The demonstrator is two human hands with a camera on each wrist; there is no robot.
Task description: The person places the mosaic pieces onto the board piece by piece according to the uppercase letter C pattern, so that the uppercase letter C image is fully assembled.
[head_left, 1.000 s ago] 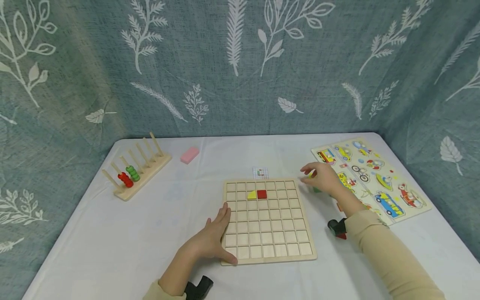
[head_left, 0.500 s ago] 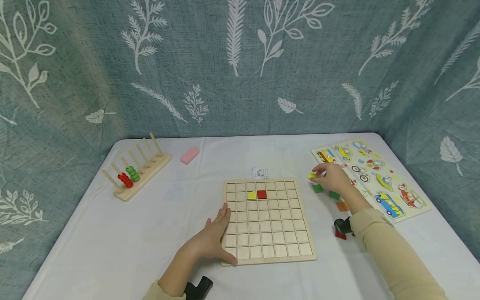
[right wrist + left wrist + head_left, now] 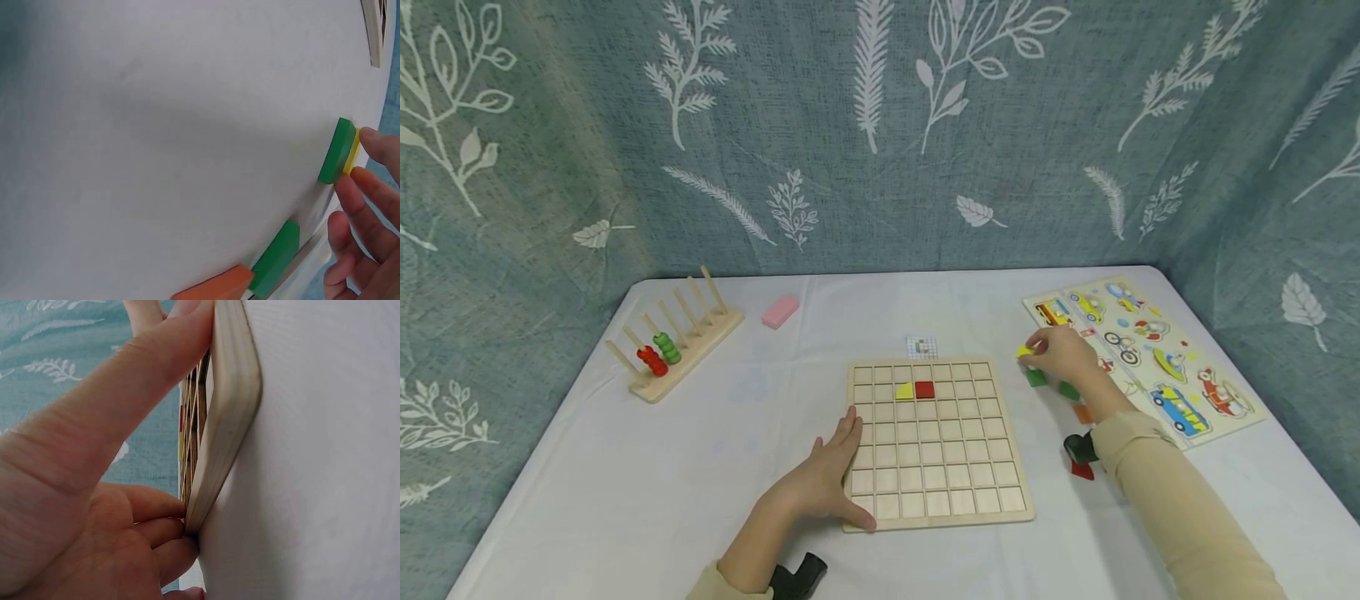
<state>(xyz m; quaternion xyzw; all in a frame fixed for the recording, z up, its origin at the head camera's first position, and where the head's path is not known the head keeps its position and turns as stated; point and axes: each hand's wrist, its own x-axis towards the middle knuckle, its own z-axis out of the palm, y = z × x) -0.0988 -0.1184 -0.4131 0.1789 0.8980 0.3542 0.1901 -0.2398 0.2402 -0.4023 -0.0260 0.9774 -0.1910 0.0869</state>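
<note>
The right hand (image 3: 1062, 355) pinches a yellow block (image 3: 352, 153), apparently a pick-up needing a lift, the spread left hand (image 3: 822, 477) touching a gridded wooden board (image 3: 933, 477).

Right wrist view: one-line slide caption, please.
Right hand pinching a yellow block beside a green block, with a second green block and an orange block on the white cloth.

Peg rack (image 3: 703, 345) with red beads (image 3: 652, 361) and green beads (image 3: 667, 347), left; pink block (image 3: 780, 312) near it. Picture puzzle (image 3: 1142, 372), far right. Leaf-print curtain (image 3: 880, 208) behind.
</note>
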